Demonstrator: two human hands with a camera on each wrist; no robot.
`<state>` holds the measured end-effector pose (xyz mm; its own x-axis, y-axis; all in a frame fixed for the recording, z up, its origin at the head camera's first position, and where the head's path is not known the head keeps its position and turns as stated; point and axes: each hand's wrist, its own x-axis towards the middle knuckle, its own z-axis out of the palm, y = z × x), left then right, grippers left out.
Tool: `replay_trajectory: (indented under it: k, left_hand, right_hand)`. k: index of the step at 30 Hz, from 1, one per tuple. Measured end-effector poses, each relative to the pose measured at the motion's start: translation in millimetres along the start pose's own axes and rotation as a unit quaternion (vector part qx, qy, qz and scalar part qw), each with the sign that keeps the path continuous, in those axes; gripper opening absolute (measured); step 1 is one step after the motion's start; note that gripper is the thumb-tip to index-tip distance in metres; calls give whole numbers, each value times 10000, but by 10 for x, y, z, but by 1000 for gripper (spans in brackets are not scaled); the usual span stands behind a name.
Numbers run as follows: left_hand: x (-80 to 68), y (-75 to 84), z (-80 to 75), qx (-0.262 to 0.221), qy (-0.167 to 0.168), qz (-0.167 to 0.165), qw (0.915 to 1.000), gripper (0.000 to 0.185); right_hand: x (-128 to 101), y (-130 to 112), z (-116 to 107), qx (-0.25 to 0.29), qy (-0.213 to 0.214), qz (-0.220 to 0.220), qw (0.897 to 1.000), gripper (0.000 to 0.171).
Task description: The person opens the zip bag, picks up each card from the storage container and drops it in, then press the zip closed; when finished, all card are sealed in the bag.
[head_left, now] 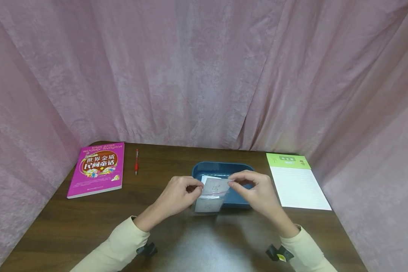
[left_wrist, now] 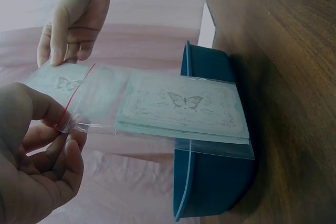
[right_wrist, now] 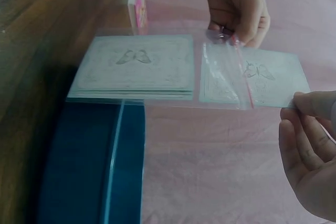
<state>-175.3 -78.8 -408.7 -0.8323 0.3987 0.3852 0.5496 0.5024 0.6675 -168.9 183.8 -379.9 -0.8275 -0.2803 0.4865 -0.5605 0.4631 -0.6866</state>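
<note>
My left hand (head_left: 178, 194) pinches the mouth of a clear zip bag (left_wrist: 244, 151) beside its red seal line. Inside the bag, a stack of pale cards (left_wrist: 184, 103) with a printed butterfly lies in the lower part. My right hand (head_left: 258, 189) pinches the corner of another butterfly card (right_wrist: 278, 72) between thumb and fingers. This card passes through the bag's mouth, one part inside and the other sticking out past the red line. Both hands hold bag and card above the front of a dark blue tray (head_left: 224, 164).
A whitish flat piece (head_left: 206, 177) shows at the tray, partly hidden by the card. On the left lie a magenta book (head_left: 98, 170) and a red pen (head_left: 136, 162). A lined pad (head_left: 299, 185) with a green top lies right. Pink curtains (head_left: 204, 75) enclose the table.
</note>
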Motion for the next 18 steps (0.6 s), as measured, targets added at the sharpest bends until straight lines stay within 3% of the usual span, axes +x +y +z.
replay_trajectory:
  k: [7, 18]
  left_hand:
    - [8, -2, -2, 11, 16, 43, 10000, 14]
    - [6, -9, -9, 17, 28, 77, 10000, 14]
  right_hand:
    - [-31, 66, 76, 92, 112, -262, 9996, 13]
    - [-69, 111, 164, 193, 9, -183, 9996, 13]
